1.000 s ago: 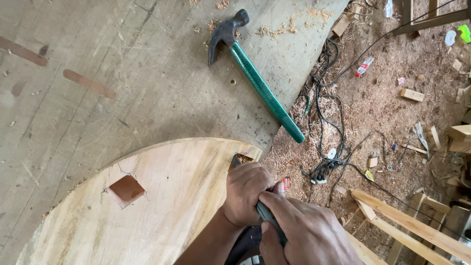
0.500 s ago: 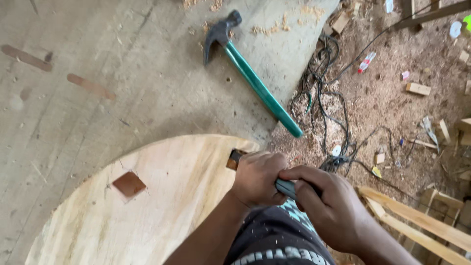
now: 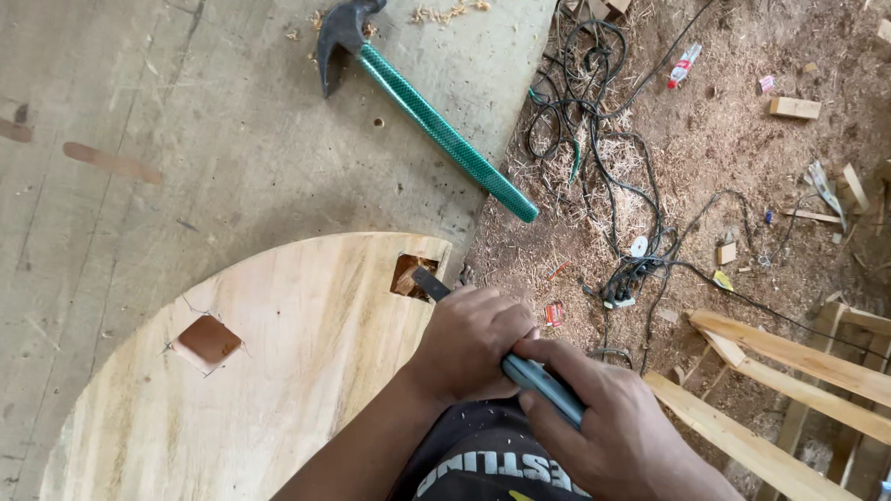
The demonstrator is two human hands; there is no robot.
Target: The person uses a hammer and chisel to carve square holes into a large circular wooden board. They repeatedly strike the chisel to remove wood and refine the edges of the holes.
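The right hand [image 3: 613, 431] is gripping the handle end of a chisel [image 3: 506, 357], and the left hand [image 3: 469, 343] is clenching around its shaft, guiding the blade into the square hole [image 3: 413, 276] in the round wooden panel [image 3: 260, 390] — best kept low and steady. The blade tip is being hidden inside the hole; farther off, a green-handled hammer [image 3: 436, 121] is lying.

both hands [image 3: 473, 339] clenched, close together
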